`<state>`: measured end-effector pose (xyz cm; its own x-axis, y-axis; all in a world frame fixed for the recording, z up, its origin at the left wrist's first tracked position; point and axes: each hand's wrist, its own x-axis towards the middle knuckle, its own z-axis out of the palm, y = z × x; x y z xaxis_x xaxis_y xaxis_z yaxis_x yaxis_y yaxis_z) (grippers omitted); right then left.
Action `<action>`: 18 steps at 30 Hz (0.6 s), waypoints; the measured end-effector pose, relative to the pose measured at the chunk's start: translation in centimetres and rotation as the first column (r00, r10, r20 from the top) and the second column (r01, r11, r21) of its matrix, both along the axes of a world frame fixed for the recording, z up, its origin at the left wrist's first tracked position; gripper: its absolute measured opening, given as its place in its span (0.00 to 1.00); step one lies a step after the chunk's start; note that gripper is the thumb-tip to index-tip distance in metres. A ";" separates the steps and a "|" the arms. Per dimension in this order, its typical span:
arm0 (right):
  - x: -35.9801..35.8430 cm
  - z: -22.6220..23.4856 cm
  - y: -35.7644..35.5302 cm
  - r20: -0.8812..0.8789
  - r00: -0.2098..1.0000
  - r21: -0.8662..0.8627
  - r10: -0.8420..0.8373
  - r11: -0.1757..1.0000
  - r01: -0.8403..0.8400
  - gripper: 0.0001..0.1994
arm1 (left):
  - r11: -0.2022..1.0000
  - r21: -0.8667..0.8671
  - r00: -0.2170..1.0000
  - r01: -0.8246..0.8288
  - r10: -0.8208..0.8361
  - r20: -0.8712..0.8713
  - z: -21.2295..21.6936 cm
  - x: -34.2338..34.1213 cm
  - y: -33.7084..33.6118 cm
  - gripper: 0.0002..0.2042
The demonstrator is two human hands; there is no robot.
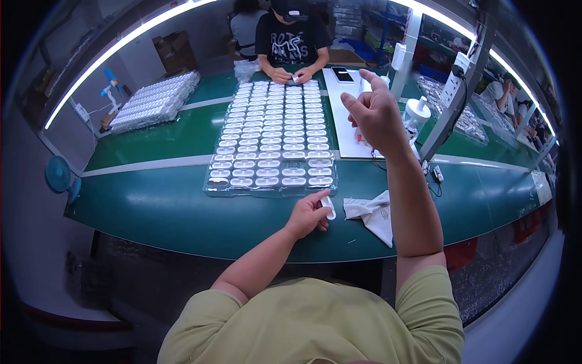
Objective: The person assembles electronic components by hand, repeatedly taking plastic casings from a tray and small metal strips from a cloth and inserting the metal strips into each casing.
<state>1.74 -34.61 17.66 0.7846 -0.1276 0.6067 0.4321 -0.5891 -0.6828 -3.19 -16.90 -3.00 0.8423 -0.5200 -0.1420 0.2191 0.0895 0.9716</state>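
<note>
My left hand (308, 216) grips a small white oval plastic part (328, 207) between thumb and fingers, just off the near edge of the tray. The clear plastic tray (267, 192) holds rows of similar white oval parts (267, 171). My right hand (377, 115) is raised above the white board (347, 149) on the right; its thumb and index finger stand apart with nothing seen between them, while the other fingers are mostly hidden. Beside that hand, to its right, stands a white pump bottle (416, 112).
A white cloth (377, 218) lies right of my left hand on the green table (145, 209). A black-screened phone (342, 74) rests on the board. Across the table a co-worker (293, 42) handles a white part. Stacked trays (154, 102) are at left; a metal post (448, 103) rises at right.
</note>
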 end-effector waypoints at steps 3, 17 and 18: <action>-3.5 -1.5 1.3 -0.146 0.985 0.050 0.091 0.995 -0.084 0.14 | 0.992 -0.104 0.995 -0.075 0.067 -0.073 0.1 0.0 0.6 0.26; -10.0 -15.2 -4.2 -0.385 0.900 0.438 0.204 0.899 -0.016 0.07 | 0.812 -0.158 0.815 -0.562 0.576 0.059 3.5 5.0 5.2 0.18; -10.5 -15.6 -4.3 -0.378 0.901 0.482 0.213 0.876 -0.005 0.07 | 0.812 -0.145 0.814 -0.566 0.578 0.058 3.7 5.8 5.7 0.18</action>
<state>-8.78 -38.92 2.05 0.9709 -0.2066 0.1210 0.0956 -0.1288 -0.9871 2.60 -11.19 0.66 0.9985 0.0526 -0.0163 0.0008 0.2823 0.9593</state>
